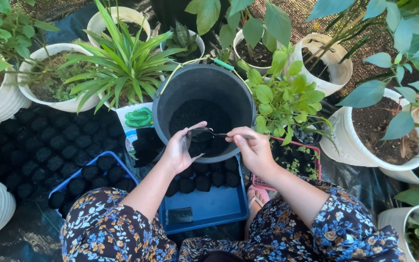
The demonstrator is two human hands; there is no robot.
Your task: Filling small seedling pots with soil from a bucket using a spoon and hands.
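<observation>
The big black bucket (203, 104) sits in the middle, and dark soil fills its bottom. All around the bucket stand white pots (326, 63) with soil and green plants in them. Left of the bucket, many small black bags (40, 145) full of soil stand close together on the ground sheet. Just below the bucket lies a blue tray (209, 206) with a row of filled bags at its top edge; the rest of the tray floor is open room. A second blue tray (90, 177), down and left of the bucket, holds more filled bags. A pink tray (297, 162) with tiny green plants sits right of the bucket's bottom edge.

Over the bucket's near rim, the left hand (180, 150) grips a small black bag (201, 140) and keeps its mouth open. The right hand (253, 145) is closed around a spoon (224, 134), whose tip touches the bag's mouth.

A flat white packet (136, 116) with green shapes lies just left of the bucket. One flat empty black bag (178, 215) lies in the first blue tray.
</observation>
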